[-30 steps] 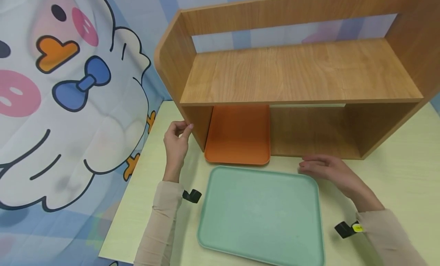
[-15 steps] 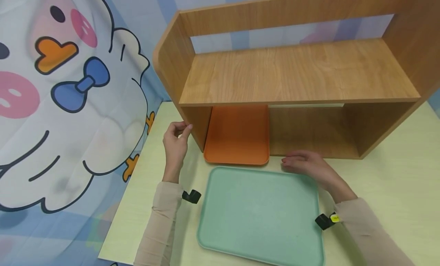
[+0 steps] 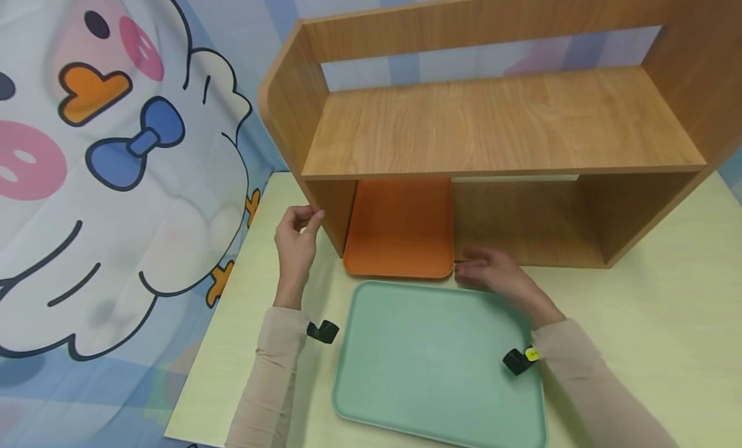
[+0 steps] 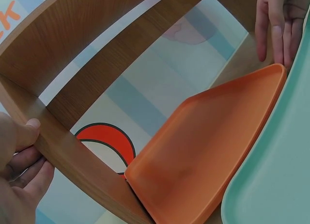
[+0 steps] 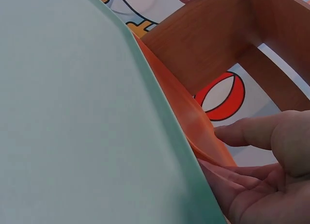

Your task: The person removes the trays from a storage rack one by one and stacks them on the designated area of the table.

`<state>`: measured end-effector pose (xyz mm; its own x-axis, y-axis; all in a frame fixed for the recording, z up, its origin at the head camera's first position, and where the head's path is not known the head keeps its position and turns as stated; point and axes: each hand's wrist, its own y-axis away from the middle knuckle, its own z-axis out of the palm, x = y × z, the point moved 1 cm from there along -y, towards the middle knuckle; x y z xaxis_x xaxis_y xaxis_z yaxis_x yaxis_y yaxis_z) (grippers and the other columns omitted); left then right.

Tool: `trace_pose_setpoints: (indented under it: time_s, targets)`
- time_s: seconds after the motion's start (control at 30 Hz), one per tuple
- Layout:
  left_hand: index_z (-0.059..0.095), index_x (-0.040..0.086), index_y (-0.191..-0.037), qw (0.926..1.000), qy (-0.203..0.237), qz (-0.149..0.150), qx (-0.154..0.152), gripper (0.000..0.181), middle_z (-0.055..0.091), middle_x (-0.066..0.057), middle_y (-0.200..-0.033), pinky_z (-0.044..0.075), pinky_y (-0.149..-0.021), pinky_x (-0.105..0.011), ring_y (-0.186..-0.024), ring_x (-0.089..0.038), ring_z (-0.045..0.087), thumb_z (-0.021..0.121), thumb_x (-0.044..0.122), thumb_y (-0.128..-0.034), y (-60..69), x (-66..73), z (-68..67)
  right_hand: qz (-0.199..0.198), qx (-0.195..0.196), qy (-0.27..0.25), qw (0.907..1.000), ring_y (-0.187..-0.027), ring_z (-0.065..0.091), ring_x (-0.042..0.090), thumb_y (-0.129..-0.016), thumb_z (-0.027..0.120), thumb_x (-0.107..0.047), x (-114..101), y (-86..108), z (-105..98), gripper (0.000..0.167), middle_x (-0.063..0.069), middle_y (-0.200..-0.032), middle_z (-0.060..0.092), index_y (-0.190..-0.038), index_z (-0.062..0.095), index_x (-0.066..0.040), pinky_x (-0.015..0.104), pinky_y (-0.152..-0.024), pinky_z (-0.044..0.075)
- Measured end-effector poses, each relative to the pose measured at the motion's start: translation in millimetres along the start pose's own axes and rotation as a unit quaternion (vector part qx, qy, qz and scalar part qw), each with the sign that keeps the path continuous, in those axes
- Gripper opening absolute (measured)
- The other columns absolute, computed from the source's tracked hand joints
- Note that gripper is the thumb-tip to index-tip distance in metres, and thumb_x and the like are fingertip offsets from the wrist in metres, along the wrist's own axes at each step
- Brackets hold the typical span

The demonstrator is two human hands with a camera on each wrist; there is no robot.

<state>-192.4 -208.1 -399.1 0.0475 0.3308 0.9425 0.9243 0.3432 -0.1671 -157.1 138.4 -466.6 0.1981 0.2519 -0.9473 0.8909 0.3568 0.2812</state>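
An orange tray [image 3: 402, 229] lies in the lower left compartment of a wooden desk shelf [image 3: 504, 126], its front rim sticking out a little. My left hand [image 3: 295, 248] holds the front edge of the shelf's left side panel; in the left wrist view the thumb is on the edge and the curled fingers lie against the outside. At the orange tray's front right corner is my right hand [image 3: 495, 277], fingers extended and thumb apart from them. Whether those fingertips touch the rim is unclear. A larger mint green tray [image 3: 440, 358] lies in front, partly below the right forearm.
The shelf's right lower compartment [image 3: 522, 223] is beside the orange tray. A pale yellow tabletop [image 3: 678, 293] carries everything. A cartoon-printed cloth [image 3: 191, 242] hangs at the left and behind. Each wrist wears a small black camera [image 3: 322, 331].
My right hand has moved left along the shelf's front, from the mint tray's far right corner to the orange tray's corner. My left hand and both trays have stayed put.
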Motion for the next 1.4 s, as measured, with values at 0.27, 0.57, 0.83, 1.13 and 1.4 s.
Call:
trace_pose_setpoints:
  time_s: [0.27, 0.57, 0.83, 1.13, 1.4]
  targets:
    - [0.061, 0.006, -0.108, 1.0, -0.003, 0.004, 0.002, 0.024, 0.063, -0.007, -0.104, 0.048, -0.085, -0.031, -0.099, -0.017, 0.059, 0.066, 0.022, -0.0911, 0.2, -0.4, 0.9, 0.02, 0.013, 0.031, 0.9992, -0.116, 0.06, 0.032, -0.095, 0.057, -0.014, -0.3, -13.7, 8.3, 0.069, 0.026, -0.128, 0.057, -0.15, 0.019, 0.001, 0.044, -0.101, 0.044]
    - [0.06, 0.005, -0.109, 1.0, 0.002, 0.0, -0.004, 0.025, 0.062, -0.008, -0.105, 0.048, -0.087, -0.032, -0.1, -0.017, 0.058, 0.065, 0.023, -0.0914, 0.7, 1.4, 1.0, 0.034, 0.011, 0.005, 0.9994, -0.108, 0.064, 0.03, -0.094, 0.058, -0.01, 1.5, -19.5, 12.8, 0.072, 0.028, -0.126, 0.057, -0.151, 0.015, 0.0, 0.043, -0.1, 0.045]
    - [0.06, 0.006, -0.108, 1.0, 0.003, -0.003, -0.004, 0.026, 0.062, -0.007, -0.105, 0.048, -0.087, -0.032, -0.101, -0.017, 0.058, 0.066, 0.024, -0.0911, 1.8, 1.7, 0.3, 0.042, 0.002, -0.08, 0.996, -0.094, 0.068, 0.021, -0.094, 0.055, 0.0, 2.6, -25.1, 17.5, 0.075, 0.03, -0.12, 0.054, -0.152, 0.007, -0.002, 0.033, -0.086, 0.054]
    - [0.06, 0.004, -0.11, 1.0, 0.003, -0.002, -0.001, 0.025, 0.062, -0.01, -0.106, 0.047, -0.087, -0.032, -0.101, -0.019, 0.058, 0.065, 0.021, -0.0917, 1.4, 0.8, -0.1, 0.065, 0.004, -0.106, 0.9922, -0.092, 0.068, 0.018, -0.095, 0.05, 0.001, 2.9, -30.0, 20.2, 0.074, 0.026, -0.124, 0.049, -0.153, 0.005, -0.007, 0.032, -0.084, 0.055]
    - [0.06, 0.004, -0.107, 1.0, 0.008, 0.002, 0.0, 0.026, 0.062, -0.009, -0.103, 0.048, -0.086, -0.031, -0.099, -0.017, 0.058, 0.066, 0.023, -0.0907, 0.5, -0.7, -0.2, 0.068, 0.031, -0.119, 0.9901, -0.083, 0.066, 0.014, -0.094, 0.049, 0.003, 1.8, -32.0, 24.7, 0.072, 0.019, -0.118, 0.049, -0.153, 0.009, -0.008, 0.027, -0.079, 0.055]
